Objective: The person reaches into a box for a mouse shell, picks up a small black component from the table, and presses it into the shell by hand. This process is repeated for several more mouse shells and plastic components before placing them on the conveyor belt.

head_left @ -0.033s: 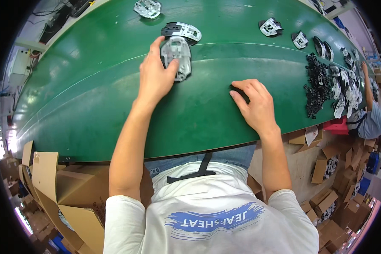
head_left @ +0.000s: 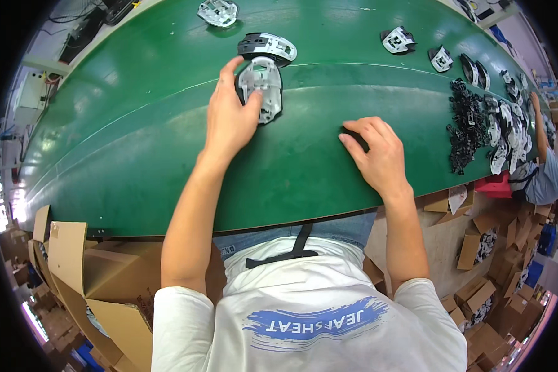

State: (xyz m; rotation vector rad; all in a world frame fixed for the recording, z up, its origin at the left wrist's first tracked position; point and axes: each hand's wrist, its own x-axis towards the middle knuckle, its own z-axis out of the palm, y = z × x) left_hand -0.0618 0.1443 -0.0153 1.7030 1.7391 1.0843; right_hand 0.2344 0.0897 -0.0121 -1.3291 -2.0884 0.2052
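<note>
My left hand (head_left: 230,118) grips a rounded white-and-black plastic shell (head_left: 268,87), thumb on its pale inner side and fingers along its left edge. The shell is above the green table, overlapping the near edge of another black-and-white shell (head_left: 271,46) in the picture. To the right, my right hand (head_left: 377,152) is low over the table with curled fingers. A small dark piece seems to be between its thumb and index finger, mostly hidden by the fingers.
A pale shell (head_left: 217,12) lies at the far left, and two smaller shells (head_left: 398,40) at the far right. Heaped black parts (head_left: 466,121) and stacked shells (head_left: 507,133) cover the right end of the green table (head_left: 291,167). Cardboard boxes (head_left: 115,273) stand below. Another person (head_left: 536,177) works at right.
The shell in my left hand has come slightly nearer to me. My right hand has hardly moved.
</note>
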